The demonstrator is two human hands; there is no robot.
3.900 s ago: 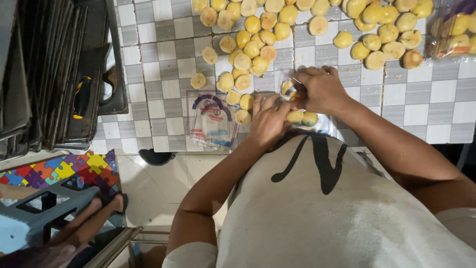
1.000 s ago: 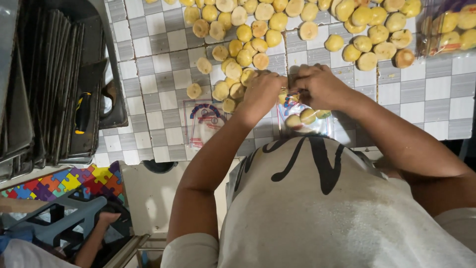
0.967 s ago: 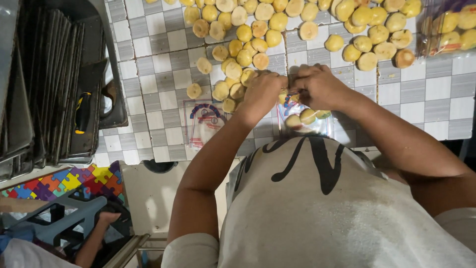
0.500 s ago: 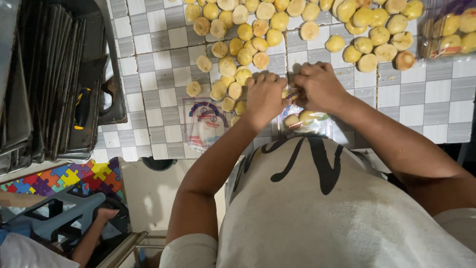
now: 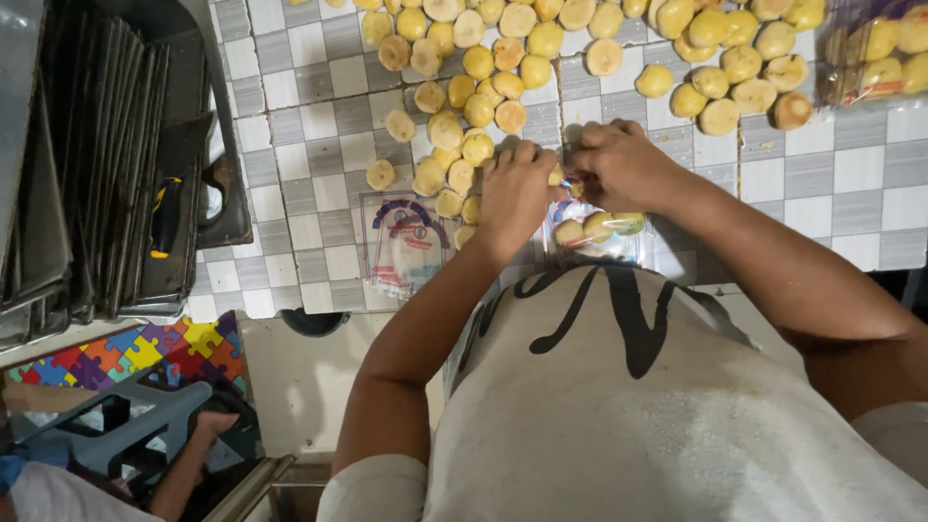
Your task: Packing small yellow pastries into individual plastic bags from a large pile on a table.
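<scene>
Left hand (image 5: 514,188): fingers curled, pinching the clear bag (image 5: 594,232) mouth.
Right hand (image 5: 619,164): closed on same bag.
Bag: three buns visible.
Counter (image 5: 319,106): dozens of yellow buns (image 5: 478,87), one empty bag (image 5: 406,242).

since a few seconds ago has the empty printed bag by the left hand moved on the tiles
No. The empty printed bag lies on the same tiles near the counter edge, left of the left hand; only the camera shifted.
</scene>
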